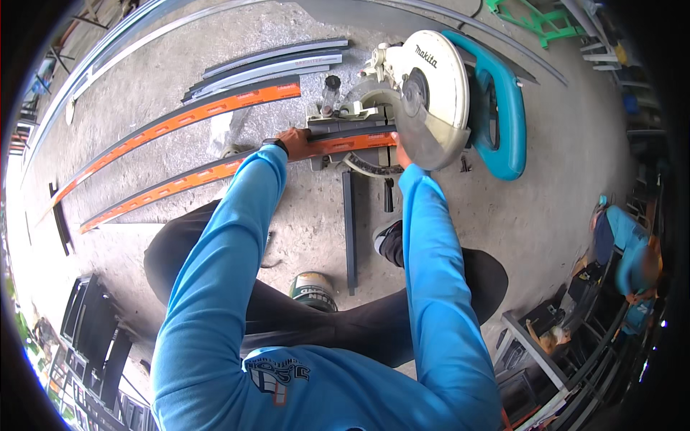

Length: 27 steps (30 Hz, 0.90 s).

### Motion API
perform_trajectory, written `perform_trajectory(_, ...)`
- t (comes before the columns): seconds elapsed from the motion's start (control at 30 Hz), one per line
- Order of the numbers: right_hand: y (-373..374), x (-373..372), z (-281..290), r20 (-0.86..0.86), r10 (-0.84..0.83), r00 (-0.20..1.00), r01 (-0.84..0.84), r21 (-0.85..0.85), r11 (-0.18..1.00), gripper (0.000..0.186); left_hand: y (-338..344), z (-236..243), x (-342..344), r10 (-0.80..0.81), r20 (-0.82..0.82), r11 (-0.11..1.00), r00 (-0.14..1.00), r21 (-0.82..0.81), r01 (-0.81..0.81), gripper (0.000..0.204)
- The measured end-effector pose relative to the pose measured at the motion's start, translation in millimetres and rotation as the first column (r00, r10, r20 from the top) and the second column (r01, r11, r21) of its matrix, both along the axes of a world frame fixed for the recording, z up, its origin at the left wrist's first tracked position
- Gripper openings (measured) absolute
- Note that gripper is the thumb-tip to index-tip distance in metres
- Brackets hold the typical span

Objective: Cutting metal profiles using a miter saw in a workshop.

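A long dark strip with an orange label band point(194, 178) lies across the base of a chop saw point(338, 113), which has a white blade guard point(438, 86) and a teal handle point(506, 133). With my left hand point(293, 142) I grip the strip left of the blade, my fingers around its far edge. My right hand point(402, 149) holds the strip's right end right beside the blade guard, partly hidden by my sleeve and the guard. A second orange-banded strip point(180, 115) lies parallel beyond the first.
Grey profiles point(266, 67) lie behind the saw. A dark bar point(350, 237) and a tin point(312, 289) sit between my legs. Metal frames stand at lower left point(97, 330) and lower right point(533, 351). A co-worker in blue point(632, 251) is at the right. A green stand point(532, 18) is top right.
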State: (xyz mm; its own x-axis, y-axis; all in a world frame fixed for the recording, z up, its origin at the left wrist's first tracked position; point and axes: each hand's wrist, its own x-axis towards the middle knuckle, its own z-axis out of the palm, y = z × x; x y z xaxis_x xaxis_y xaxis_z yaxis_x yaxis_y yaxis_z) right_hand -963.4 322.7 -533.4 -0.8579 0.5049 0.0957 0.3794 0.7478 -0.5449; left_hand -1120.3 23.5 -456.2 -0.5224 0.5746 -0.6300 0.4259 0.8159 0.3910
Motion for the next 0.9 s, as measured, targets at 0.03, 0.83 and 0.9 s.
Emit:
perform_trajectory(0.03,-2.9,-2.6,1.4,0.006,0.016,1.000,-0.016,-0.033,0.999,0.034,-3.9,-5.5,-7.1,0.019,-0.012,1.000,1.000,-0.017,-0.019,0.092)
perform_trajectory(0.83,16.6,-30.2,55.5,0.468,0.033,0.883,0.129,-0.309,0.942,0.038,10.0,5.7,-38.7,0.065,-0.050,0.996,0.997,-0.049,-0.068,0.095)
perform_trajectory(0.9,20.2,-14.5,71.3,0.498,0.035,0.866,0.144,-0.316,0.938,0.038,13.1,6.2,-37.1,0.066,-0.043,0.997,0.997,-0.029,-0.068,0.096)
